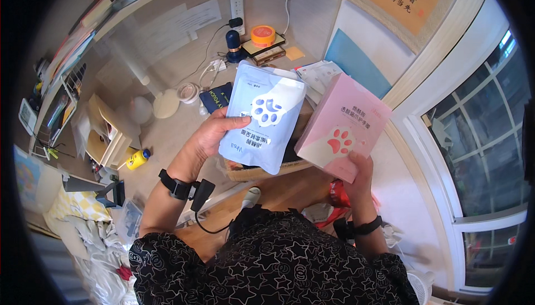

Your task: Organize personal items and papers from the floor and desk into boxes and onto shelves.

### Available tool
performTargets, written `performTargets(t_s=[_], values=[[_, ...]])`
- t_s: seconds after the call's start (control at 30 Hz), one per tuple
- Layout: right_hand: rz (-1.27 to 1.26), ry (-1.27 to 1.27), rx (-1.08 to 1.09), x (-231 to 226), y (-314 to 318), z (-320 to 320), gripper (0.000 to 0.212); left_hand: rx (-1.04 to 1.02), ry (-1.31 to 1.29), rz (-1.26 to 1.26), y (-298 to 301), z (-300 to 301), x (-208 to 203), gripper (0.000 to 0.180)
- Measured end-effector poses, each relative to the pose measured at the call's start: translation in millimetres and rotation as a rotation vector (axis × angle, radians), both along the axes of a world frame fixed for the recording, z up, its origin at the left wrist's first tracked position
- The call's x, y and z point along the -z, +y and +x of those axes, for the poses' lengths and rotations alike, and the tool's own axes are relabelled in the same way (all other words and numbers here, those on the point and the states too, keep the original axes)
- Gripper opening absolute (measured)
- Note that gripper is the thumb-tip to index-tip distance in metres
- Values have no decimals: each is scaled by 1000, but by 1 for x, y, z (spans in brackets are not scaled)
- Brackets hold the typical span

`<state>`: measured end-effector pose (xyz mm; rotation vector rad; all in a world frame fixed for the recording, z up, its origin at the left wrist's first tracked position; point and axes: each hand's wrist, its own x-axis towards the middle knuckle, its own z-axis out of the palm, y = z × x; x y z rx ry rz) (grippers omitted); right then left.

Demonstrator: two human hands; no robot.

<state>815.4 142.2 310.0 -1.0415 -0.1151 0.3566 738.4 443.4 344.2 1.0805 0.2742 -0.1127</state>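
Note:
My left hand (212,132) is closed on a pale blue and white pouch (257,143) with a dark blue paw print, its thumb across the front. The print on the pouch is upside down. To the right, my right hand (359,172) grips a pink box (356,112) with a red paw print by its lower right corner, thumb on the front face. Pouch and box are held up side by side, a narrow gap between their lower parts. Behind them, an open cardboard box (245,174) at the desk's front edge is mostly hidden.
On the desk (167,132) stand a dark blue bottle (234,46), an orange round tub (263,35), a dark navy packet (216,98) and a yellow bottle (138,159). Papers (320,76) lie behind the pink box. A glazed door (479,132) is at the right.

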Motion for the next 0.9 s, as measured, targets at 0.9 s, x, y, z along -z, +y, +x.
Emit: performTargets(t_s=[0.9], values=[[13, -112, -319, -5, 33, 55, 46, 1034, -224, 1588, -69, 68, -139, 30]])
